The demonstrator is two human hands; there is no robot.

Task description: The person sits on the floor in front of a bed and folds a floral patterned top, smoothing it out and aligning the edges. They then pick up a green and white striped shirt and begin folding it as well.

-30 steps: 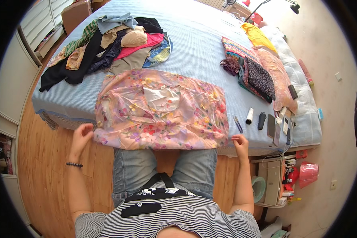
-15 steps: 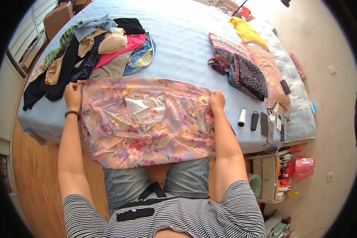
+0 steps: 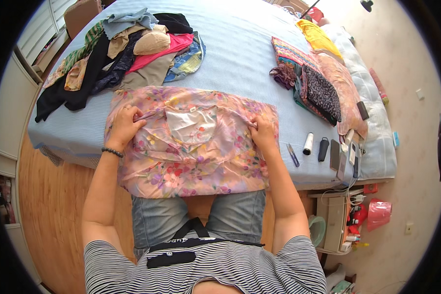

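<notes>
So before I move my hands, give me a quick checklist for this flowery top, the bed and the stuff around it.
1. Left hand has hold of the flowery top: ok, pinching its left side.
2. Right hand has hold too: ok, pinching its right side.
3. Neck opening in view: ok, it lies between the hands.
4. Cloth smooth: not ok, creases show across the front.
5. Near edge fully on the bed: cannot tell, the cloth hides the bed's edge there.
6. Folded clothes clear of the top: ok, they lie apart to the right.
</notes>
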